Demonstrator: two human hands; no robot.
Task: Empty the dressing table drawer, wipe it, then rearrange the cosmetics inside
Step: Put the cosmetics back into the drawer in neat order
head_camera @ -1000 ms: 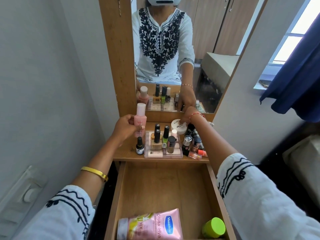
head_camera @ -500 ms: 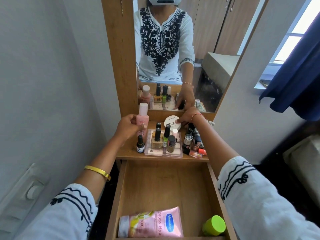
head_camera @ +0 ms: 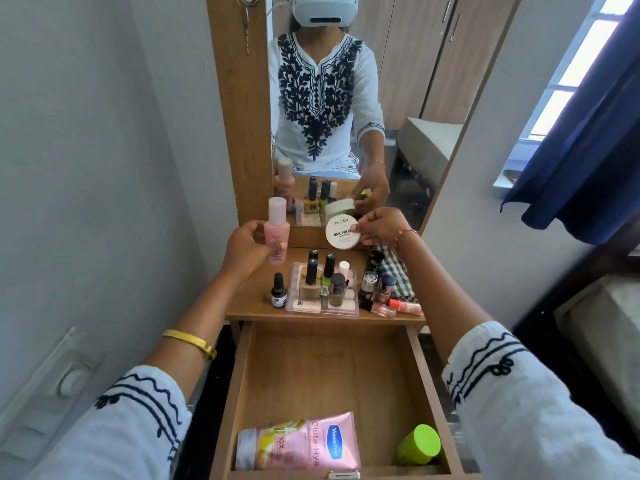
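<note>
The open wooden drawer (head_camera: 332, 368) fills the lower centre of the frame, its floor mostly bare. Along its near edge lies a pink squeeze tube with a blue logo (head_camera: 299, 441), and in the lower right corner of the drawer stands a container with a lime-green cap (head_camera: 419, 444).

Above the drawer, on the wooden dressing table top (head_camera: 252, 299), a clear plastic tray (head_camera: 322, 304) carries several small nail polish bottles. A small black dropper bottle (head_camera: 278, 291) stands just left of the tray; more little bottles and tubes cluster to its right, beside a checked cloth (head_camera: 398, 275).

Over this top, the left hand (head_camera: 247, 249) grasps a pink bottle with a pale cap (head_camera: 277, 226), upright. The right hand (head_camera: 382, 226) pinches a round white tin labelled nail polish (head_camera: 342, 233), its lid tilted toward the camera. Behind stands the mirror (head_camera: 346, 98).
</note>
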